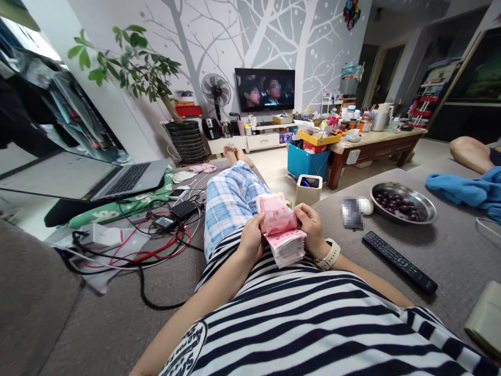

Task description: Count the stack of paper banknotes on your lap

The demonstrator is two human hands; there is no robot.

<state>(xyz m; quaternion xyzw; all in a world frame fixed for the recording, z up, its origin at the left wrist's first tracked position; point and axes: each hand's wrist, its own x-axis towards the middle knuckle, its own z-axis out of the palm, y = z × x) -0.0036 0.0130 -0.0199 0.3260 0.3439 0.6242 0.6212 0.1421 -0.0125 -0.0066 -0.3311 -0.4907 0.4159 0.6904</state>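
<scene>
Head view, banknotes: thick pink stack (288, 249) just above striped shirt (297, 313), upper notes bent up.
Left hand (252, 239): grip closed on stack's 9 o'clock edge.
Right hand (311, 224): grip pinching upper notes, 2 o'clock side of stack; watch (329, 254) on wrist.
Remote (399, 262): 3 o'clock of stack.
Steel bowl (429, 213): past remote, between 2 and 3, dark round fruit inside.
Laptop (129, 178): 10 o'clock, open.
</scene>
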